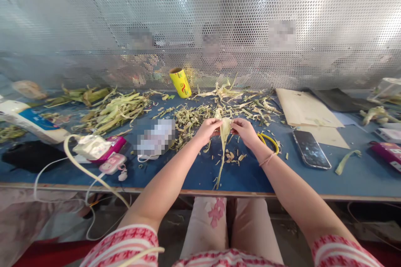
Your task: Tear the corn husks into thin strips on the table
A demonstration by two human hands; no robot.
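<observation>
Both forearms reach forward over the bench (200, 175), the left coming in from between seven and eight o'clock, the right from between four and five, and they converge on a pale, dry husk-like piece (224, 133) held just above the middle. The left hand (207, 131) pinches its nine o'clock edge between thumb and fingers; the right hand (246, 132) pinches the three o'clock edge the same way, knuckles outward, a thin band (268, 159) at that wrist. The hands are close but apart, with the piece stretched between them and its narrow tail hanging toward six o'clock. From the piece, a yellow ring (272, 138) lies at three o'clock beside the right wrist, a phone (311, 149) farther that way, and a yellow tube (181, 85) leans at eleven.
</observation>
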